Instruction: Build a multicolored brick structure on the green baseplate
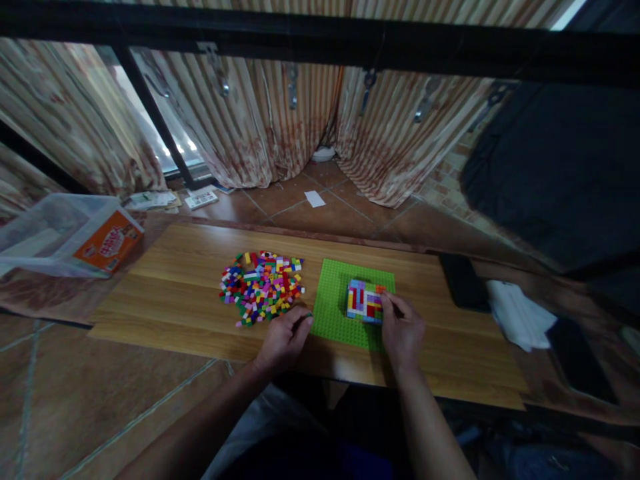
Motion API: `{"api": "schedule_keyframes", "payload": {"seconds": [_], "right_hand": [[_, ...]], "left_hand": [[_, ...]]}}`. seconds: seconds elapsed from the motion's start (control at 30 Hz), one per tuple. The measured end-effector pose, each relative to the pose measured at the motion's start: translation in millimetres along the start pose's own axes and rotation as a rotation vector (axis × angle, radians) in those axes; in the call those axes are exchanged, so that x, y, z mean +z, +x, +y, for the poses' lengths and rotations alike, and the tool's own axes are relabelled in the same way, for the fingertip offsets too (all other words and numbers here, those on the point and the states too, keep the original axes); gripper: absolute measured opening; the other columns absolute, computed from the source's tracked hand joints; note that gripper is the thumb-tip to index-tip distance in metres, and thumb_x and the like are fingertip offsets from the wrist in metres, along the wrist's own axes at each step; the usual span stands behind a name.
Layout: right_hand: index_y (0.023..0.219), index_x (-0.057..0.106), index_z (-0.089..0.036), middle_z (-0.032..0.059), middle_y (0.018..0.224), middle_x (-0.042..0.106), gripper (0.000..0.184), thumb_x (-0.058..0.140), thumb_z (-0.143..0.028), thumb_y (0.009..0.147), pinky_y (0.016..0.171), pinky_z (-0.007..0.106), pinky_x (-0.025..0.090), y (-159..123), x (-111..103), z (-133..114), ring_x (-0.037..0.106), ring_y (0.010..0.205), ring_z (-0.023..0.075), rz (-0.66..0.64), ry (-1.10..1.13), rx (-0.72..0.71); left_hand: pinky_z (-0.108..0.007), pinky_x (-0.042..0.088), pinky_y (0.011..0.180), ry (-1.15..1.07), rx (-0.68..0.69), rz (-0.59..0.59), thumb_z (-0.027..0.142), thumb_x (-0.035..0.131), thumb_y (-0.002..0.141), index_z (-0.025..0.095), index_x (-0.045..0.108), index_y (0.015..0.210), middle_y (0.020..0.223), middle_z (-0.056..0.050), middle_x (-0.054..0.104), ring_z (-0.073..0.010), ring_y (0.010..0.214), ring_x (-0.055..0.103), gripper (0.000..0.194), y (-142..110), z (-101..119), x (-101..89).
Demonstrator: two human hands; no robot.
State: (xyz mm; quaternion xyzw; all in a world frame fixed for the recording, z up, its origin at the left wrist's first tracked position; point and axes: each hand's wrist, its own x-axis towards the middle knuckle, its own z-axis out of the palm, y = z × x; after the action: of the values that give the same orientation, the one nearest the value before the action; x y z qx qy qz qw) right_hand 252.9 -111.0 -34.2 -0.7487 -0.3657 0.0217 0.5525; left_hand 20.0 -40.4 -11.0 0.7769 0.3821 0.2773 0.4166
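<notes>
A green studded baseplate (333,287) lies on the wooden board, and on it stands a block build (367,303) of multicoloured toy bricks. At the build's right edge, my right hand (404,330) has its thumb and finger closed, beside orange bricks. Whether a separate brick is between those fingertips is hidden. My left hand (286,339) is closed near the baseplate's left edge, pinching what looks like a small dark green brick (310,315). Just beyond it spreads a pile of loose bricks (263,287) in many colours.
A clear plastic tub (65,233) with an orange label stands at the far left. To the right lie a black phone-like slab (463,283), white tissues (523,313) and another dark flat object (583,360). A dark metal bar (320,50) with hanging clips crosses above, before curtains.
</notes>
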Motion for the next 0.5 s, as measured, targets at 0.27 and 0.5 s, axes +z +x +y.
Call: {"api": "schedule_keyframes", "payload": {"seconds": [0.27,0.5], "right_hand": [[0.093,0.075,-0.016,0.0127,0.1,0.074,0.035,0.059,-0.045,0.084,0.088,0.041,0.052,-1.4,-2.7,-1.6,0.068,0.092,0.0224,-0.054,0.058,0.054],[0.109,0.07,-0.013,0.0148,0.102,0.072,0.044,0.058,-0.046,0.083,0.08,0.041,0.055,-8.7,-16.1,-2.1,0.069,0.083,0.022,0.183,0.123,0.157]], "left_hand": [[-0.024,0.04,0.065,-0.018,0.0,0.0,0.03,0.045,0.092,0.018,0.058,0.079,0.071,0.0,0.057,-0.0131,0.068,0.055,0.022,-0.5,-2.9,0.1],[-0.024,0.04,0.064,-0.041,0.001,0.003,0.031,0.042,0.093,0.019,0.056,0.079,0.072,-0.001,0.056,-0.0138,0.068,0.054,0.023,-0.8,-4.0,1.3]]}}
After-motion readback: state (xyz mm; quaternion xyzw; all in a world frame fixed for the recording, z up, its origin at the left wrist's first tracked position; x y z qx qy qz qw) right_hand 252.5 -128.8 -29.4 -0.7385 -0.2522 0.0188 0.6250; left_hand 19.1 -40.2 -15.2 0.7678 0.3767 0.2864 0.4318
